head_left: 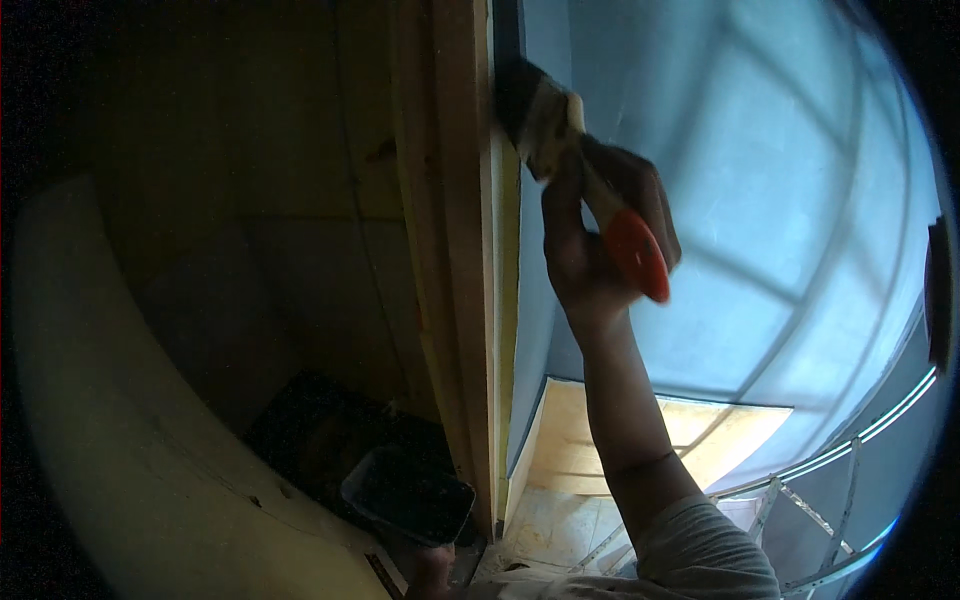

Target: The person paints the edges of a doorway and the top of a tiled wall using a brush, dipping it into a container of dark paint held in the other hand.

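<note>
My right hand (610, 225) is raised, its fingers wrapped round a wide paintbrush (642, 255) with a pale handle that ends in orange-red. The brush tilts up to the left. Its dark bristles (518, 95) meet the dark strip (507, 35) of wall beside the wooden door frame (465, 250). Low in the view, my left hand (432, 567) grips a rectangular dark tub (410, 497) from below. Most of its fingers are hidden under the tub, and the contents are too dark to make out.
A light blue wall (740, 180) with shadow bars curves along the right, a wood-coloured panel (570, 440) at its foot. Metal framework (850, 500) stands at the lower right. Left of the frame lies a dim room, with a pale surface (120, 400) at the far left.
</note>
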### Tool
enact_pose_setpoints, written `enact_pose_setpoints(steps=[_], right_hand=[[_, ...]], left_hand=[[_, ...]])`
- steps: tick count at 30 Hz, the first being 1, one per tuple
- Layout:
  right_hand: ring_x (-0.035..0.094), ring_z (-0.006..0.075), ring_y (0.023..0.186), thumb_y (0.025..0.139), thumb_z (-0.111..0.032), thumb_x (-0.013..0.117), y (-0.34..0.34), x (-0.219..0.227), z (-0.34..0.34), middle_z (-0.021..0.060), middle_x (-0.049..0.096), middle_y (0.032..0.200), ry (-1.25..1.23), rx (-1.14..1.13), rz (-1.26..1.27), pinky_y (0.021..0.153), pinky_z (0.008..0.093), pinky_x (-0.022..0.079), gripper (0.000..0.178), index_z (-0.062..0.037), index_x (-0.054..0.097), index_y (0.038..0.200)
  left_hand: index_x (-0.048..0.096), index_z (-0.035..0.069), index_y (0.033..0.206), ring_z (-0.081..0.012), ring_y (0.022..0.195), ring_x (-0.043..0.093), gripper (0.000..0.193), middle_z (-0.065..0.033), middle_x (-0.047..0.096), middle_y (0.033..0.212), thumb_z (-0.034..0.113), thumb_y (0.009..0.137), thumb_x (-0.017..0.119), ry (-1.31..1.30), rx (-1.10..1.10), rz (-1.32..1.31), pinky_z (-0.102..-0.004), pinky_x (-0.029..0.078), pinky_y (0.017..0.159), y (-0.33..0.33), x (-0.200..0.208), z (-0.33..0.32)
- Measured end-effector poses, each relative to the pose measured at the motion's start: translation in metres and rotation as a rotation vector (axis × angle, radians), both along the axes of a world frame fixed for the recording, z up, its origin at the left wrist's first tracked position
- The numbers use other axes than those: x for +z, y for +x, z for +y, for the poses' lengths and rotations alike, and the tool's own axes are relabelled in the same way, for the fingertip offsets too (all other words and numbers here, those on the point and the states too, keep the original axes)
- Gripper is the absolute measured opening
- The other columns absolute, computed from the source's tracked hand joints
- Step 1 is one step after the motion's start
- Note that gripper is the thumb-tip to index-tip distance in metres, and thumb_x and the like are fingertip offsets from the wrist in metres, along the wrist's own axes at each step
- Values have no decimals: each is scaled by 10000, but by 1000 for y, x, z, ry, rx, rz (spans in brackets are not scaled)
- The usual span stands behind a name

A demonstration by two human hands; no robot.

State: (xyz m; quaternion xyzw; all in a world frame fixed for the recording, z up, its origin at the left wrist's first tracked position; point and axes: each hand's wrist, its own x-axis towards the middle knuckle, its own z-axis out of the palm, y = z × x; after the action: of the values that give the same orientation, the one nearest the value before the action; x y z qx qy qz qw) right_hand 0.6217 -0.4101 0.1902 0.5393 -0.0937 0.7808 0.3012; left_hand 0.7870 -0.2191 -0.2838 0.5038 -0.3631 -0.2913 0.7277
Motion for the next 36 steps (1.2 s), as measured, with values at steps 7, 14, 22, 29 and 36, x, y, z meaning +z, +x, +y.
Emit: enact_pose_setpoints(steps=[7,14,22,29,36], right_hand=[[737,220,834,855,16,759,3,15,1,143,741,946,-117,82,-5,750,310,581,180,31,712,1028],[725,223,777,785,-11,813,8,-8,9,129,734,915,-143,-70,-71,642,306,583,252,26,732,1021],[729,209,761,806,-14,802,9,-37,13,133,724,913,4,-116,-25,633,285,587,242,3,736,1038],[722,216,793,847,9,768,9,-20,10,136,728,945,-94,-12,-19,717,306,580,191,24,713,1030],[727,218,750,770,-3,812,14,-50,27,144,714,858,24,-97,-89,605,301,577,240,32,735,995]], left_hand=[[215,158,1621,-348,1441,424,743,-130,346,1618,587,1045,407,-16,-7,-11,-517,382,1202,3,2,-5],[211,159,1622,-348,1442,422,743,-131,343,1620,585,1046,408,-26,10,-21,-517,382,1202,13,2,-5],[207,161,1623,-349,1443,420,742,-131,340,1621,582,1046,409,-58,41,-53,-518,382,1202,24,5,-6],[203,162,1624,-350,1445,418,742,-132,338,1622,579,1046,410,-94,67,-81,-518,382,1202,32,9,-10],[200,163,1626,-350,1446,417,742,-132,335,1624,577,1047,411,-119,120,-144,-518,383,1202,44,12,-9]])
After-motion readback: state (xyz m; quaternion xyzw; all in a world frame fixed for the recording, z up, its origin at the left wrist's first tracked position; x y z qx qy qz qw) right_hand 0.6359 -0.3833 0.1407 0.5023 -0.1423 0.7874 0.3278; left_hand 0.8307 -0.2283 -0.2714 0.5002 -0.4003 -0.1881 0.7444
